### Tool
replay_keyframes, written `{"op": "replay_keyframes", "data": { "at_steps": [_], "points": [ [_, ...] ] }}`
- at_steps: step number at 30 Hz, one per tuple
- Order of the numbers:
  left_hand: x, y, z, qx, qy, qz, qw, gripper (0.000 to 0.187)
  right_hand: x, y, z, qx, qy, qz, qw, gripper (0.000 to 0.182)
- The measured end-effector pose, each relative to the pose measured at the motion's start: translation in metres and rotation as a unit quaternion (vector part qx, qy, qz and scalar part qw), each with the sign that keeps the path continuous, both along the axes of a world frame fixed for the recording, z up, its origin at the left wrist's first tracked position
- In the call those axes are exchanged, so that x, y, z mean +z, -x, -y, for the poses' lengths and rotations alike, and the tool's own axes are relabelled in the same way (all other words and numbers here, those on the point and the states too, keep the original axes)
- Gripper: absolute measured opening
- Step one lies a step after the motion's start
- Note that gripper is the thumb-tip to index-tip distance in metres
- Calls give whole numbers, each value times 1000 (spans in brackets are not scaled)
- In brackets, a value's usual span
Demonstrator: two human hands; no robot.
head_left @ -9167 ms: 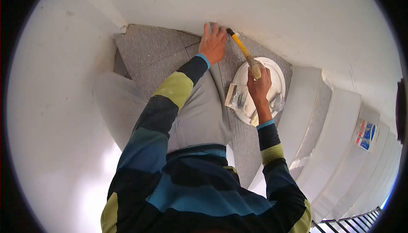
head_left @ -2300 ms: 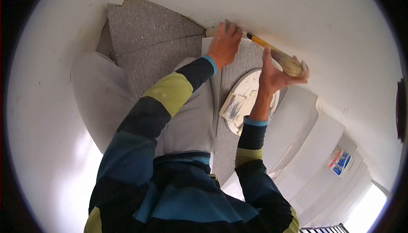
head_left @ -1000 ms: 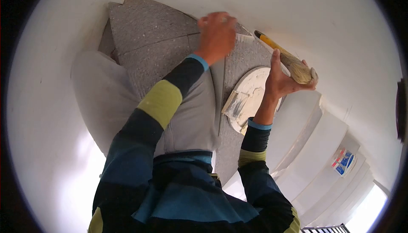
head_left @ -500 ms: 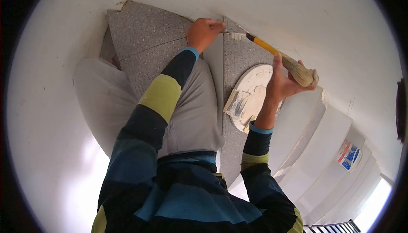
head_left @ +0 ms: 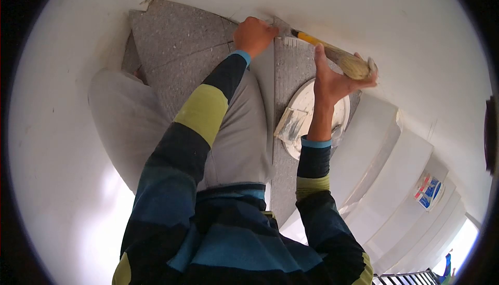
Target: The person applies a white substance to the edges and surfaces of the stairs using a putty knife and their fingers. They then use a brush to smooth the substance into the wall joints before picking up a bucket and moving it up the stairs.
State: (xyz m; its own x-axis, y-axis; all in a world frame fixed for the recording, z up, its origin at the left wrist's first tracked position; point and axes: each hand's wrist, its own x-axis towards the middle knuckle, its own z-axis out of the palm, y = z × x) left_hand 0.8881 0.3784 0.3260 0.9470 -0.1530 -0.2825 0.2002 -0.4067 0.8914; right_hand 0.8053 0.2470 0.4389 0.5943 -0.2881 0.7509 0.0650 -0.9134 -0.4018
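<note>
My right hand (head_left: 340,80) grips a brush with pale bristles (head_left: 356,68) and a yellow handle (head_left: 312,40) that ends in black. The handle points up and left, its black end close to the foot of the wall. My left hand (head_left: 254,35) is closed in a fist by the wall, above the edge between two grey speckled steps; what its fingers hold, if anything, is hidden. Below my right hand, a round white lid or tub top (head_left: 305,95) lies on the step, partly behind my forearm. A flat, paste-smeared piece (head_left: 290,124) rests on it.
The white wall (head_left: 374,20) runs along the far side. Grey speckled tile (head_left: 182,35) covers the upper step beside my knees. White steps (head_left: 371,124) descend to the right, with a blue-and-white container (head_left: 429,191) on them. A black railing (head_left: 408,279) shows at bottom right.
My right hand and the brush have moved up and left, nearer my left hand. My left hand has curled more tightly and shifted slightly. A blue shape has appeared at bottom right.
</note>
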Motion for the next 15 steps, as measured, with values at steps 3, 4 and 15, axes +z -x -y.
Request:
{"op": "replay_keyframes", "data": {
  "at_steps": [3,4,15],
  "points": [
    [-1,0,-1,19,19,-15,1000,33,-1,-2,-1,-11,9,-13,1000,88],
    [0,-1,0,22,22,-15,999,35,-1,-3,-1,-10,27,-26,999,86],
    [4,-4,-3,7,-7,0,1000,38,0,-11,-2,15,54,-21,998,85]
  ]
}}
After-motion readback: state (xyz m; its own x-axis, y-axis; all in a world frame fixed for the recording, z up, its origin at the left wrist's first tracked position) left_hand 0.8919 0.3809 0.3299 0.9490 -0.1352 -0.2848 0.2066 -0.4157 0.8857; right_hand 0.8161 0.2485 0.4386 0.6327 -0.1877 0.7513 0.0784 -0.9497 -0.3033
